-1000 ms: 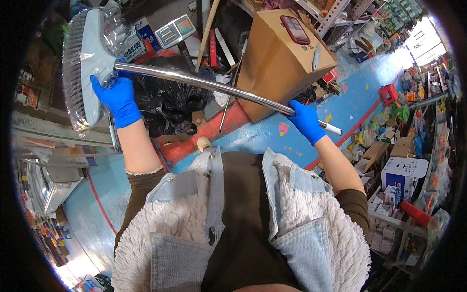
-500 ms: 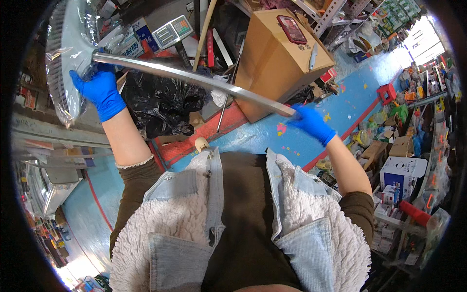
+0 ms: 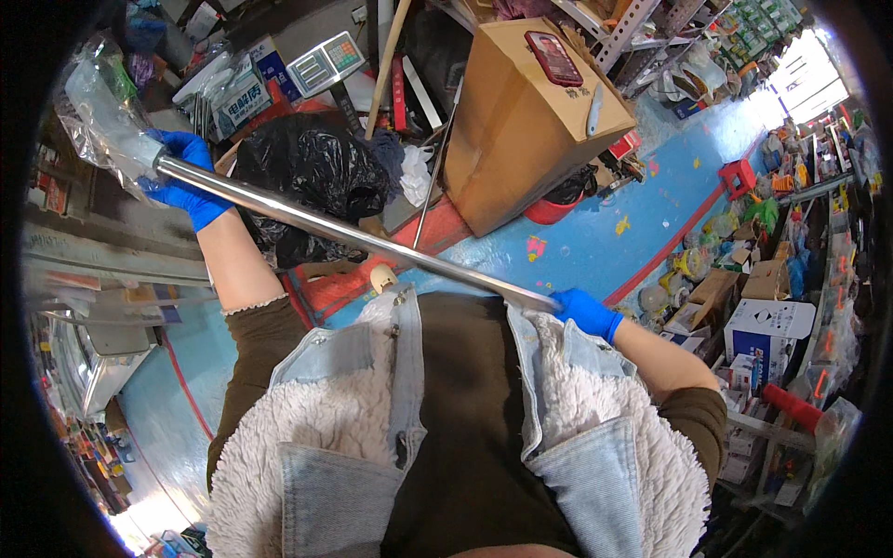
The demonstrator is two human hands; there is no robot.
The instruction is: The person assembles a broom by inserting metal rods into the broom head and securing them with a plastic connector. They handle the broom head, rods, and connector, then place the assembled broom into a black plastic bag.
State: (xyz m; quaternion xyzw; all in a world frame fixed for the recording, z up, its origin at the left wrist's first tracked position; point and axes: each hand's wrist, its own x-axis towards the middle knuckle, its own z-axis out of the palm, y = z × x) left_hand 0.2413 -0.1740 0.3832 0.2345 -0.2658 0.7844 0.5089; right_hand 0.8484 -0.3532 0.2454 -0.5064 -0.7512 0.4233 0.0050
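A broom with a shiny metal pole [image 3: 353, 233] slants across the view in front of my chest. Its pale grey head [image 3: 107, 112], wrapped in clear plastic, is at the upper left, seen nearly edge-on with its bristles hard to make out. My left hand [image 3: 193, 181], in a blue glove, is wrapped round the neck where the pole enters the head. At the other end, my right hand [image 3: 588, 314], gloved too, is closed on the pole's tip beside my jacket. Beneath the pole lies a black plastic bag [image 3: 302, 167].
A tall cardboard box [image 3: 498, 121] stands ahead, carrying a red-cased phone [image 3: 553, 59] and a light-handled knife [image 3: 594, 110]. A digital scale [image 3: 326, 63] lies further left. Crowded shelves [image 3: 833, 191] and a white-and-blue carton [image 3: 767, 325] line the right; a red stool [image 3: 739, 179] is beyond.
The broom head has turned from bristles showing to nearly edge-on. My right hand has come down and closer to my body with the pole's end. My left hand has shifted onto the neck.
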